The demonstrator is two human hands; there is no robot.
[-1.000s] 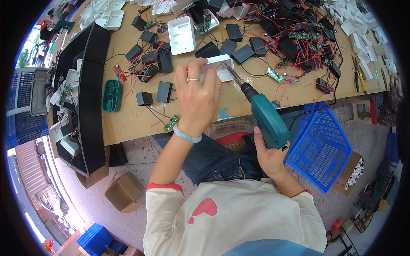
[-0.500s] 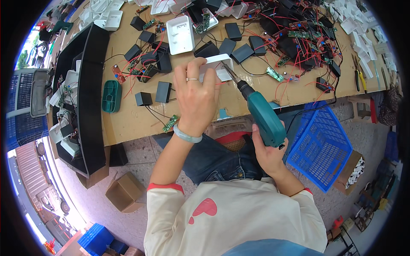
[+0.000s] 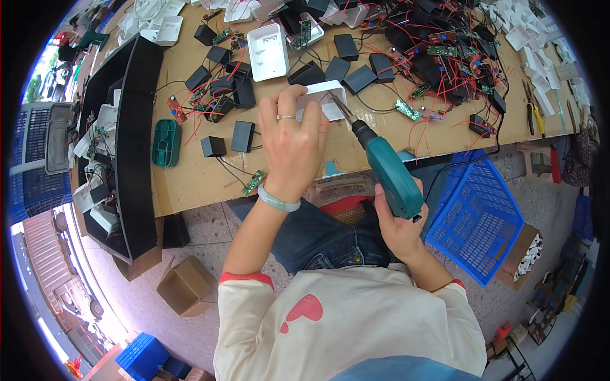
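My left hand (image 3: pixel 291 143), wearing a ring and a pale bangle, is closed on a small white plastic case (image 3: pixel 327 86) at the table's near edge. Its fingers cover the case's left part. In my right hand (image 3: pixel 400 230) is a teal power screwdriver (image 3: pixel 393 176), gripped by its rear end. The tool slants up and left, and its dark metal tip (image 3: pixel 339 103) reaches over the case's inside. Whether the tip touches anything in there cannot be made out. A short red wire shows beside my left fingers.
Black boxes with wires and green circuit boards (image 3: pixel 407 110) crowd the cardboard-covered table (image 3: pixel 190 190). A larger white case (image 3: pixel 268 52) lies behind my left hand. Left are a green tray (image 3: pixel 166 143) and a long black bin (image 3: pixel 136 146); right, pliers (image 3: pixel 538 117) and a blue crate (image 3: pixel 476 219).
The screwdriver's rear end and my right hand have shifted very slightly to the left. My left hand and the case stay where they were.
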